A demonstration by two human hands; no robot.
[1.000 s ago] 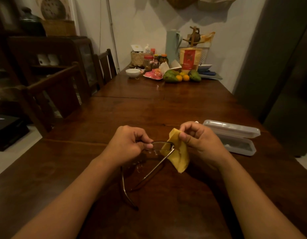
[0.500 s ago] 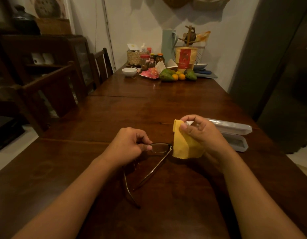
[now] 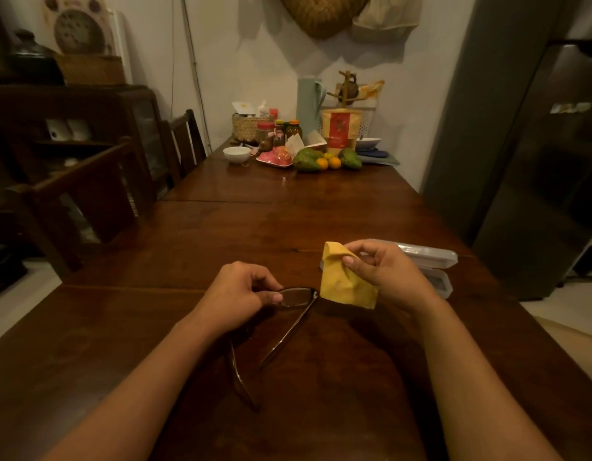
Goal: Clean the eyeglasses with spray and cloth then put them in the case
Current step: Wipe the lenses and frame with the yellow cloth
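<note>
Your left hand (image 3: 238,294) pinches the eyeglasses (image 3: 296,296) by the frame, over the surface (image 3: 288,227). Your right hand (image 3: 388,274) pinches the yellow cloth (image 3: 344,287) just beside the free lens, with the open case (image 3: 434,261) behind it. Wrap the cloth round that lens and rub gently, bracing the frame, not the temples.

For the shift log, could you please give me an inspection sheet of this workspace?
Surface: dark wooden table, glossy.
Job's things: eyeglasses unfolded, temples toward the person; yellow cloth beside their frame; case open behind the right hand.
Clutter: white bowl, fruit and jars at the far end.
Grippers: left hand pinches the eyeglasses; right hand pinches the yellow cloth.
Cables: thin cord down the far wall.
Surroundings: chairs at left, refrigerator at right.
</note>
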